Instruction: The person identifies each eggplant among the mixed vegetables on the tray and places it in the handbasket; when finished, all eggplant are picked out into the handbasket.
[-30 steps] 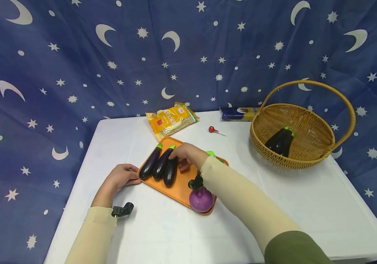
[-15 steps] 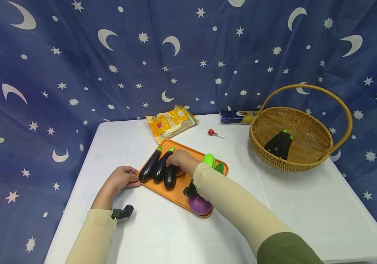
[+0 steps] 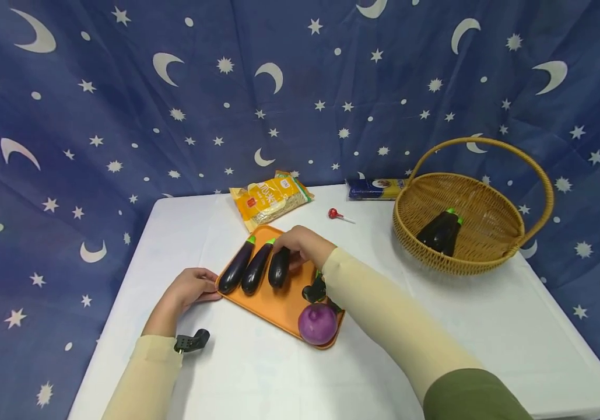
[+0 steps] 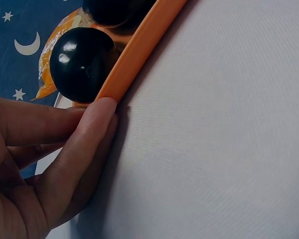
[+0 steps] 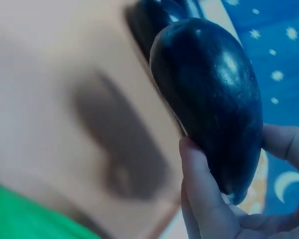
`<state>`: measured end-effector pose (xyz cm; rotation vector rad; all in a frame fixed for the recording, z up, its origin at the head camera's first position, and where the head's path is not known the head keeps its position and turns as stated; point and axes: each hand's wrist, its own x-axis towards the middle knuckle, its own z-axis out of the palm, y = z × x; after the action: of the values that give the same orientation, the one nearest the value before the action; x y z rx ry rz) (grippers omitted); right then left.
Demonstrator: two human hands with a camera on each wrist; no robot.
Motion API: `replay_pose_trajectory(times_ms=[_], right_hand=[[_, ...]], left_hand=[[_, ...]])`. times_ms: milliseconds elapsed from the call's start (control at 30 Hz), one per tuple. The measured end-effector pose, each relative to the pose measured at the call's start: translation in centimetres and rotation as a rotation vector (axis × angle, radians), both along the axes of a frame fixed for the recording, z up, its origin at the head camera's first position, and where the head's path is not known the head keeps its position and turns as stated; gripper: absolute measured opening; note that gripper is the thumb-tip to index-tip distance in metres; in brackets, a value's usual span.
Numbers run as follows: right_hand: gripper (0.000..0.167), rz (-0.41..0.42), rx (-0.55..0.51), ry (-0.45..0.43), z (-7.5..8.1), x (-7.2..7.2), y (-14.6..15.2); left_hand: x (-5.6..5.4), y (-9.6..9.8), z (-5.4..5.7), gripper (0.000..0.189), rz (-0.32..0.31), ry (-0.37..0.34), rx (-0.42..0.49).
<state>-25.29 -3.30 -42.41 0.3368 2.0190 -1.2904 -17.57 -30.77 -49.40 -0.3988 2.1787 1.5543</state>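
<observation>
My right hand pinches an eggplant near its stem end. That eggplant hangs over the orange tray, and the right wrist view has its shadow falling on the tray. Two more eggplants, one outer and one inner, lie side by side at the tray's left end. With thumb and fingers, my left hand holds the tray's left corner; the left wrist view has the fingertips on the orange rim. A purple onion sits at the tray's near right corner. My right forearm hides part of the tray.
A wicker basket with a tall handle stands at the right, with eggplants inside. Behind the tray lie a yellow food packet, a red lollipop and a blue packet. A starry blue cloth hangs behind the white table.
My right hand has taken hold of the rightmost eggplant on the tray and raised it, shifting it slightly right and away from the other two. The left hand stays at the tray corner.
</observation>
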Motion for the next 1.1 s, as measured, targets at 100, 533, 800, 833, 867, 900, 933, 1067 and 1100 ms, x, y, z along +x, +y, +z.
replay_pose_trajectory(times_ms=[100,533,800,833,867,900,933,1067,1100], right_hand=[[0.039,-0.001,-0.042,-0.001,1.6,-0.9,1.6],[0.046,-0.125,-0.108,0.013,7.1,-3.4,8.5],[0.042,-0.179,-0.118,0.056,9.1,-3.8,12.5],[0.043,-0.186,-0.123,0.057,9.3,-3.8,12.9],[0.044,-0.193,-0.132,0.059,9.5,-3.8,13.4],[0.044,-0.2,-0.14,0.065,9.7,-3.7,13.8],[0.045,-0.208,-0.146,0.069,9.8,-3.7,14.3],[0.047,-0.242,-0.164,0.088,10.3,-3.7,16.0],[0.047,-0.249,-0.161,0.091,10.3,-3.7,16.5]], left_hand=[[0.0,-0.2,-0.1,0.03,-0.002,0.0,0.014],[0.5,0.0,0.4,0.032,-0.039,0.01,-0.02],[0.6,0.0,0.6,0.032,-0.045,0.015,-0.028],[0.6,0.0,0.6,0.032,-0.045,0.014,-0.028],[0.6,0.0,0.6,0.032,-0.045,0.012,-0.025],[0.6,0.0,0.5,0.032,-0.045,0.011,-0.022],[0.6,0.0,0.4,0.031,-0.046,0.012,-0.019],[0.4,-0.1,0.3,0.032,-0.054,0.019,-0.001],[0.4,-0.1,0.3,0.032,-0.054,0.019,0.001]])
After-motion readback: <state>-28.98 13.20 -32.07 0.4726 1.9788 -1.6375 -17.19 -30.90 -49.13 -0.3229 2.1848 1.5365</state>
